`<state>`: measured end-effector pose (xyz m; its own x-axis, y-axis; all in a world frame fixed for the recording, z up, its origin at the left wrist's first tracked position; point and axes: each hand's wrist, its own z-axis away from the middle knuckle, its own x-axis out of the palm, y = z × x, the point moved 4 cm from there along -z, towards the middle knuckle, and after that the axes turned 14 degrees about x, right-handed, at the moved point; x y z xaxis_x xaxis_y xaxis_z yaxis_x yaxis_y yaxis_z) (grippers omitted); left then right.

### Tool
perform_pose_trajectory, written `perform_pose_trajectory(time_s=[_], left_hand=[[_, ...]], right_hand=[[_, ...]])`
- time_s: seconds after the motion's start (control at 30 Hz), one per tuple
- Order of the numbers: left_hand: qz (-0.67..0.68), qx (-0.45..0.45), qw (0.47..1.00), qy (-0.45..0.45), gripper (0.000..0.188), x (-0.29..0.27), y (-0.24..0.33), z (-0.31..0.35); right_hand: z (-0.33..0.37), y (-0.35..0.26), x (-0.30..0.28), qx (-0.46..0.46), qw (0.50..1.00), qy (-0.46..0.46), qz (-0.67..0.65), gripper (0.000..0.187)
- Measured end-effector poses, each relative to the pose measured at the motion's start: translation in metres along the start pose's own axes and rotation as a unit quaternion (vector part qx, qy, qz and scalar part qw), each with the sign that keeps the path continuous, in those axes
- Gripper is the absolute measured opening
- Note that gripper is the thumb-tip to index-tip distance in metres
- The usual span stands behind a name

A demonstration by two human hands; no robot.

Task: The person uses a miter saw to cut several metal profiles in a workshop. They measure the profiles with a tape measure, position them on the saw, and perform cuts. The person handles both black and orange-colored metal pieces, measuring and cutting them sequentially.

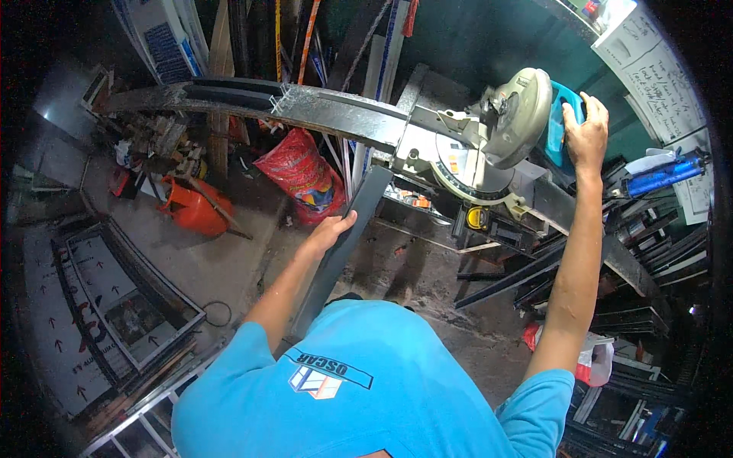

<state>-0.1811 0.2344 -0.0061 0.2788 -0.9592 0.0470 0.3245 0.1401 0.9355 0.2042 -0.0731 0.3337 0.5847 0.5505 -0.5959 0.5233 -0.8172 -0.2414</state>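
Observation:
My left hand (330,233) is closed round a long dark grey profile bar (347,237). The bar slants from beside my body up to the front edge of a miter saw (466,156), where its far end sits close to the saw table. My right hand (586,136) reaches up to the saw's teal handle (561,122), with fingers wrapped on it. A pale round blade guard (531,114) stands raised over the saw base and hides most of the blade.
A long metal work rail (328,111) runs left from the saw. Below it stand a red sack (305,175) and an orange container (195,206). A blue tube gun (664,179) lies at the right, above stacked dark profiles (664,259). Framed panels (122,305) lie on the left.

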Motion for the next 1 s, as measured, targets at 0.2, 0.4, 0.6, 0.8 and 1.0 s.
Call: perform_pose_trajectory(time_s=[0.2, 0.4, 0.6, 0.8, 1.0], left_hand=[[0.001, 0.001, 1.000, 0.004, 0.080, 0.000, -0.004, -0.004], [0.013, -0.048, 0.999, 0.010, 0.083, -0.005, -0.006, -0.007], [0.025, -0.067, 0.997, 0.002, 0.084, -0.008, -0.004, -0.011], [-0.001, -0.053, 0.999, 0.011, 0.084, -0.016, -0.015, -0.018], [-0.047, -0.011, 0.999, -0.013, 0.082, -0.010, -0.010, -0.022]], right_hand=[[0.002, -0.016, -0.013, -0.007, 0.999, 0.039, 0.002, 0.038], [0.008, -0.031, -0.025, -0.098, 0.994, 0.038, -0.014, 0.026], [0.040, -0.042, -0.036, -0.083, 0.996, 0.031, 0.003, 0.030], [0.112, -0.093, -0.025, -0.080, 0.988, -0.012, -0.131, 0.026], [0.234, -0.071, 0.139, 0.089, 0.936, -0.334, -0.066, 0.049]])
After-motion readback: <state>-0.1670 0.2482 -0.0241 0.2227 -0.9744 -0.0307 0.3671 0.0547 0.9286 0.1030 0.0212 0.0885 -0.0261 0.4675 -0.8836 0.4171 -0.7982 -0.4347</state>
